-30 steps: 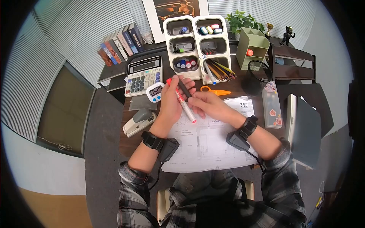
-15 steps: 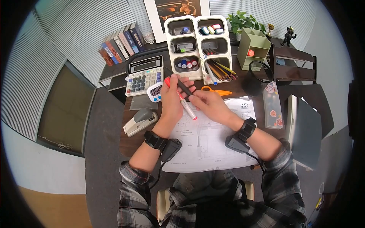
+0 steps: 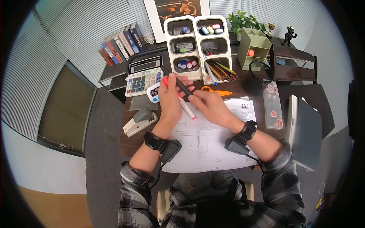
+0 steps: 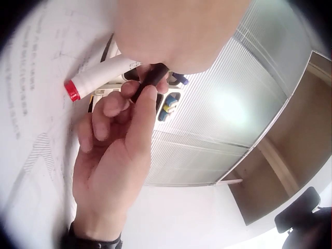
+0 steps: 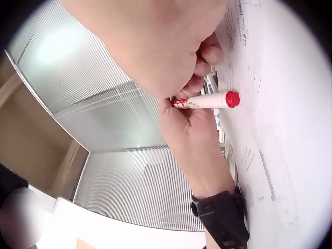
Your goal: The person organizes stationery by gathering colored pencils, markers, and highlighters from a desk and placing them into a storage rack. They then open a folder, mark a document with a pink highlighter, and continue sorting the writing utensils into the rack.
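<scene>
In the head view my left hand [image 3: 171,100] holds a white marker with a red cap [image 3: 186,107], its red-ended tail slanting down over the paper. A thick black pen [image 3: 184,88] lies across the same hand under the thumb, its far end sticking out toward the calculator. My right hand [image 3: 213,108] pinches the near end of that black pen between thumb and fingers. The left wrist view shows the right fingertips [image 4: 149,92] on the black pen, while the left palm hides its other part. Printed sheets [image 3: 205,148] lie below both hands.
A white organizer [image 3: 199,49] with markers and pencils stands behind the hands. Orange scissors [image 3: 218,92], a black mesh cup [image 3: 258,81] and a sticker-covered case [image 3: 272,108] sit to the right. Leftward are a calculator [image 3: 143,78], a timer [image 3: 153,93] and a stapler [image 3: 140,121].
The black pen has shifted up and left through the left hand, so more of it shows beyond the thumb. Both hands have stayed nearly in place.
</scene>
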Demonstrator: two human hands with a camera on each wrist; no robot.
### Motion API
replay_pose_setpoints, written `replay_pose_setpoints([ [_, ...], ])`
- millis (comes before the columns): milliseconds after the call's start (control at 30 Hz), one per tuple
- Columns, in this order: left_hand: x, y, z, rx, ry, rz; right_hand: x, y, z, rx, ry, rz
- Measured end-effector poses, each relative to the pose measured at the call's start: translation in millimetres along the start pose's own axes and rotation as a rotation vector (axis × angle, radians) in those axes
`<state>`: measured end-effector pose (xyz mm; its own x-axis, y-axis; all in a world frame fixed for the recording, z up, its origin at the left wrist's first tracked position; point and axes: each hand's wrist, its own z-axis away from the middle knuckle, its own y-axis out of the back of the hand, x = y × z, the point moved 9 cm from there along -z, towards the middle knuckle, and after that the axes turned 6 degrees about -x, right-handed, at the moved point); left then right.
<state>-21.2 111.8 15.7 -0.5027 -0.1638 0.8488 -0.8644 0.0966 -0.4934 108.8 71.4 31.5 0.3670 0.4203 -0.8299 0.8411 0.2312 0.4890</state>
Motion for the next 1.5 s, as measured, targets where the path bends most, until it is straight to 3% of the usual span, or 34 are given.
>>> replay_pose_setpoints([
  [133, 4, 1, 0, -0.005, -0.026, -0.031, 1, -3, 0, -0.003, 0.015, -0.134],
  [400, 3, 1, -1, -0.014, -0.016, -0.013, -3, 2, 0, 0.019, 0.010, 0.002],
  [967, -3, -8, 1, -0.139, 0.151, 0.078, 13, -5, 1, -0.016, -0.007, -0.141],
  [1500, 6, -3, -2, -0.051, 0.003, 0.015, -5, 3, 3, 0.034, -0.031, -0.040],
])
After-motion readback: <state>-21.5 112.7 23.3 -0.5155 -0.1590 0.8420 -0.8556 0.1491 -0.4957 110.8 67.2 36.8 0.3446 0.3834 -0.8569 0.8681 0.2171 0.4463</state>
